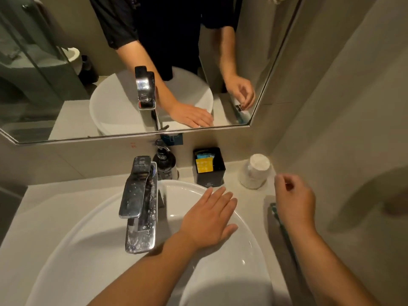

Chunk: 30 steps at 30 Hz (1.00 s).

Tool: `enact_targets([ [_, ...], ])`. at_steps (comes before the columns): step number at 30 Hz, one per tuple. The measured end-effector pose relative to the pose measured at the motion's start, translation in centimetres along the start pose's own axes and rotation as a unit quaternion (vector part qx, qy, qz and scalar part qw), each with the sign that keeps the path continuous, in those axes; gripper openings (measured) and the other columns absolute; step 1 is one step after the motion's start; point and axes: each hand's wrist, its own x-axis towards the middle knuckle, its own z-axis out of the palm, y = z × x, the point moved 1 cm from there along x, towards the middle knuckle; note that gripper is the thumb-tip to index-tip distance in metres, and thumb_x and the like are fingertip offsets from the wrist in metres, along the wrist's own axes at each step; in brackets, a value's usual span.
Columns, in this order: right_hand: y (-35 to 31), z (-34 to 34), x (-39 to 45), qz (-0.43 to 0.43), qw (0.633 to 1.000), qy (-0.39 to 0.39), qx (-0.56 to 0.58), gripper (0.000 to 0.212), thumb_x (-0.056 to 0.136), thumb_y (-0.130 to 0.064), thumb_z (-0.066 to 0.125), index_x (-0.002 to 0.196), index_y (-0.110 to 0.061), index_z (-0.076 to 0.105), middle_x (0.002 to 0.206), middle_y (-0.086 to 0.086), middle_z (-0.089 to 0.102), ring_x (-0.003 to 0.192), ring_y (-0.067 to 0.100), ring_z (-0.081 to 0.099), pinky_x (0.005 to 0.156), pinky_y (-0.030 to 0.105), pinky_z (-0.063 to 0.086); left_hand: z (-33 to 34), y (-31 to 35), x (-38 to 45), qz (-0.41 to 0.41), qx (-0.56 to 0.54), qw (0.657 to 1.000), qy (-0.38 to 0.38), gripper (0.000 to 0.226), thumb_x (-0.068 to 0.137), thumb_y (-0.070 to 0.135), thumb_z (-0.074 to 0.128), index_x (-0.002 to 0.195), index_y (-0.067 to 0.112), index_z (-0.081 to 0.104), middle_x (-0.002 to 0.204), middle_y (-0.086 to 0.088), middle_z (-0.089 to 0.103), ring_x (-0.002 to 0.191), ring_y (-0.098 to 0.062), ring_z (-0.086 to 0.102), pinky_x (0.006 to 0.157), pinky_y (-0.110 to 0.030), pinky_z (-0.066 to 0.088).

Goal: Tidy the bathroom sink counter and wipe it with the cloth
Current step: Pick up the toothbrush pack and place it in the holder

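Note:
My left hand [209, 217] lies flat, fingers spread, on the right rim of the white basin [92, 250]. My right hand [293, 202] hovers over the counter's right side with thumb and fingers curled close together. Whether it pinches anything is unclear; the mirror shows a small dark thing at its fingertips. Under that hand a teal toothbrush [284, 230] lies on a dark grey strip [278, 246] that may be the cloth. The grey counter [234, 191] runs around the basin.
A chrome tap [139, 195] stands at the basin's back. Behind it stands a dark pump bottle [164, 160]. A black box [209, 171] holding sachets and an upturned wrapped cup [255, 171] stand at the back right. A mirror [66, 96] hangs above; a wall closes the right.

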Motion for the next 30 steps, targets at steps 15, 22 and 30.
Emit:
enact_targets([
  [15, 10.4, -3.4, -5.0, 0.041, 0.853, -0.196, -0.482, 0.024, 0.095, -0.025, 0.051, 0.119, -0.020, 0.050, 0.105, 0.005, 0.059, 0.088, 0.022, 0.066, 0.070, 0.036, 0.058, -0.5, 0.4, 0.1, 0.002, 0.032, 0.999, 0.015, 0.063, 0.093, 0.052, 0.034, 0.132, 0.006, 0.052, 0.134, -0.014, 0.055, 0.130, -0.034, 0.044, 0.112, -0.046, 0.018],
  [22, 10.0, -4.1, -5.8, 0.063, 0.912, -0.141, -0.381, 0.033, 0.092, -0.033, 0.058, 0.116, -0.017, 0.043, 0.106, 0.010, 0.061, 0.086, 0.031, 0.066, 0.068, 0.041, 0.058, -1.0, 0.5, 0.0, -0.003, 0.039, 0.999, -0.001, 0.063, 0.095, 0.054, 0.032, 0.136, 0.010, 0.048, 0.139, -0.011, 0.052, 0.134, -0.031, 0.039, 0.113, -0.048, 0.018],
  [30, 9.3, -6.5, -5.1, 0.073, 0.952, -0.123, -0.272, 0.016, 0.090, -0.029, 0.061, 0.085, -0.014, 0.061, 0.082, 0.004, 0.065, 0.068, 0.018, 0.060, 0.057, 0.032, 0.050, -1.4, 0.5, -0.1, -0.003, 0.020, 1.000, -0.008, 0.065, 0.096, 0.056, 0.030, 0.142, 0.011, 0.040, 0.146, -0.010, 0.044, 0.140, -0.030, 0.029, 0.115, -0.045, 0.007],
])
